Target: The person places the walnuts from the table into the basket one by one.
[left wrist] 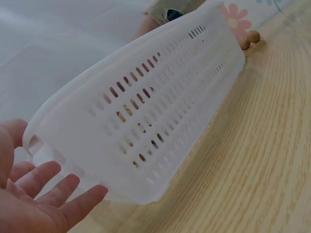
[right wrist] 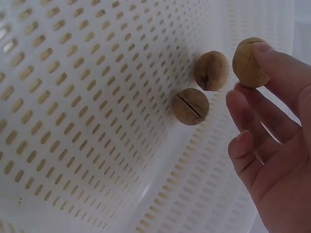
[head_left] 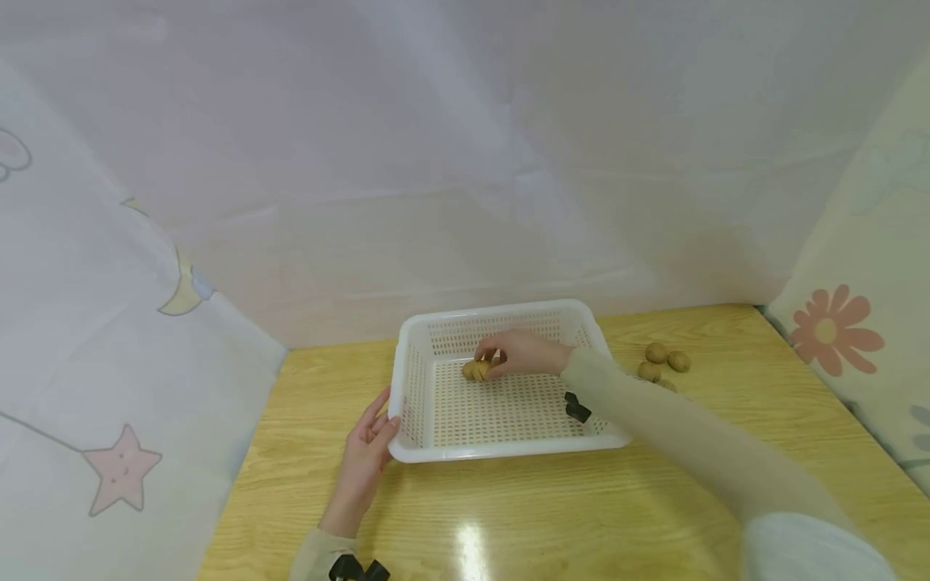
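A white plastic basket with slotted walls and floor stands on the wooden table. At its near left corner my left hand holds the rim, thumb on top and fingers against the outer wall. My right hand reaches inside the basket and pinches a walnut between thumb and fingers. Close to that walnut, two more, one walnut and another cracked walnut, lie on the slotted basket floor.
Several loose walnuts lie on the table to the right of the basket, one partly hidden by the right sleeve. A pale cloth backdrop rises behind the table's far edge and along both sides.
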`<state>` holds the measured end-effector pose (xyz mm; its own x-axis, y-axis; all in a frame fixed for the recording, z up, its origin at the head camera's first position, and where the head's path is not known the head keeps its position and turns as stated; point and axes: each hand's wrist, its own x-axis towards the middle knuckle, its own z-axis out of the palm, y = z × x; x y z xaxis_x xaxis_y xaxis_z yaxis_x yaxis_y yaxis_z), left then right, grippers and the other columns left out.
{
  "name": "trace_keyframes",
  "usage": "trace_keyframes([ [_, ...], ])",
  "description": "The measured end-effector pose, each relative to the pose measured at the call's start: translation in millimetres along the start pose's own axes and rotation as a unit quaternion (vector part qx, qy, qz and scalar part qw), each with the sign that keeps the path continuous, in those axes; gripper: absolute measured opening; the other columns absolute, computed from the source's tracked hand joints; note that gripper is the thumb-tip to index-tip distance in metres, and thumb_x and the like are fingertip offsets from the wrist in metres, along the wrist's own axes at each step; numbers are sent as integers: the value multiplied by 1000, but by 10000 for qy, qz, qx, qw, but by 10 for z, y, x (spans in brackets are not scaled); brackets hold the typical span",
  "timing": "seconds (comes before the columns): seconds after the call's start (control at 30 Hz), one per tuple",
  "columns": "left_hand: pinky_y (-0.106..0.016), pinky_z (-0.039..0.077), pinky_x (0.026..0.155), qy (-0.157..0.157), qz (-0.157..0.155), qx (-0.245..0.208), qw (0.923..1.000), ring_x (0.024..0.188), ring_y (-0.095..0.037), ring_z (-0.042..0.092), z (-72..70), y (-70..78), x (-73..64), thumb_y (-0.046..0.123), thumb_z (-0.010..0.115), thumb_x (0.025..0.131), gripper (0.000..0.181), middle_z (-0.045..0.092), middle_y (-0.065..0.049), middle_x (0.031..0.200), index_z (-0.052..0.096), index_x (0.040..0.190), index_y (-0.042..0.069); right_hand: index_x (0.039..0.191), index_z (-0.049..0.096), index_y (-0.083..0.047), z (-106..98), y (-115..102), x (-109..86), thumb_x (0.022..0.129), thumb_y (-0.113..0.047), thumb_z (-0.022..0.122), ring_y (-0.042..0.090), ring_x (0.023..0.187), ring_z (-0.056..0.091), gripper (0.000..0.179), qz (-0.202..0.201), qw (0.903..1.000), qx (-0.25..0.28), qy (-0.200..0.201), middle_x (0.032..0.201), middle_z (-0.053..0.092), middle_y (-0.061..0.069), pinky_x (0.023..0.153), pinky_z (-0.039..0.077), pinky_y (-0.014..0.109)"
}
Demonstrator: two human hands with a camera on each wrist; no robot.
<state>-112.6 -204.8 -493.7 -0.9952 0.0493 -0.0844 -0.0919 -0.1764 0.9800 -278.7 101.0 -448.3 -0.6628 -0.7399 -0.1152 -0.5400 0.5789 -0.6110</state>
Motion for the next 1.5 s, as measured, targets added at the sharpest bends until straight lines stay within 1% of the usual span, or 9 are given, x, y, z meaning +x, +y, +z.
trace_keyframes([
  [0.1, -38, 60, 93, -3, -1, -20, 10000, 135, -35, 56, -1, -12, 0, 12, 57, 107, 60, 47, -20, 158, 35, 163, 16, 125, 72, -20, 108, 48, 79, 95, -24, 79, 10, 100, 64, 31, -28, 9994, 12, -353, 111, 71, -11, 91, 55, 33],
  [0.23, -38, 60, 93, -19, 23, -20, 10000, 135, -34, 57, 8, -8, -7, 11, 57, 107, 61, 45, -22, 159, 34, 164, 14, 122, 73, -16, 192, 21, 127, 94, -20, 79, 13, 97, 64, 29, -321, 9972, -216, -646, 106, 72, -9, 87, 53, 30],
  [0.33, -38, 60, 93, -43, 42, 9, 10000, 133, -31, 58, 13, -1, -10, 11, 57, 107, 62, 44, -23, 159, 32, 164, 12, 117, 73, -15, 227, -38, 134, 92, -16, 79, 18, 101, 67, 25, -415, 9950, -497, -764, 105, 73, -5, 88, 53, 30],
  [0.43, -37, 60, 94, -63, 36, 1, 10000, 133, -30, 59, 14, 5, -7, 12, 58, 107, 62, 43, -24, 159, 32, 164, 12, 117, 73, -17, 257, -58, 148, 92, -16, 79, 19, 103, 68, 26, -342, 9939, -679, -799, 106, 73, -5, 90, 53, 29],
  [0.67, -37, 60, 93, -77, 89, 29, 9999, 134, -32, 57, 11, 11, -3, 12, 57, 108, 62, 43, -24, 159, 30, 164, 10, 126, 70, -9, 212, -93, 118, 93, -16, 78, 23, 109, 67, 34, -203, 9945, -539, -877, 113, 73, 2, 96, 54, 36],
  [0.83, -37, 60, 92, 0, 65, -12, 10000, 134, -33, 57, 10, 7, -1, 11, 57, 108, 61, 45, -22, 158, 33, 164, 12, 131, 69, -10, 133, -64, 59, 96, -20, 77, 18, 108, 65, 37, -141, 9970, -275, -710, 120, 72, 3, 97, 54, 34],
  [0.97, -37, 61, 92, 9, 41, -37, 10000, 135, -34, 56, 11, 5, -5, 11, 57, 107, 61, 46, -21, 158, 34, 163, 13, 132, 68, -10, -20, -89, -64, 98, -18, 73, 15, 107, 64, 35, -189, 9984, -8, -533, 123, 71, 6, 96, 55, 35],
  [1.23, -37, 60, 92, 17, 53, 56, 10000, 135, -35, 57, -10, 2, -5, 12, 58, 107, 61, 46, -22, 158, 33, 163, 12, 133, 68, -11, -382, -227, -407, 101, -23, 69, 16, 107, 66, 33, -377, 9990, -183, -160, 129, 70, 5, 98, 56, 43],
  [1.5, -38, 60, 93, 19, 10, -63, 10000, 136, -36, 55, 8, 2, -7, 11, 58, 107, 61, 47, -21, 158, 35, 163, 14, 125, 72, -14, -566, -206, -770, 99, -19, 72, 14, 100, 67, 26, -508, 9976, -292, 367, 117, 73, -2, 80, 57, 33],
])
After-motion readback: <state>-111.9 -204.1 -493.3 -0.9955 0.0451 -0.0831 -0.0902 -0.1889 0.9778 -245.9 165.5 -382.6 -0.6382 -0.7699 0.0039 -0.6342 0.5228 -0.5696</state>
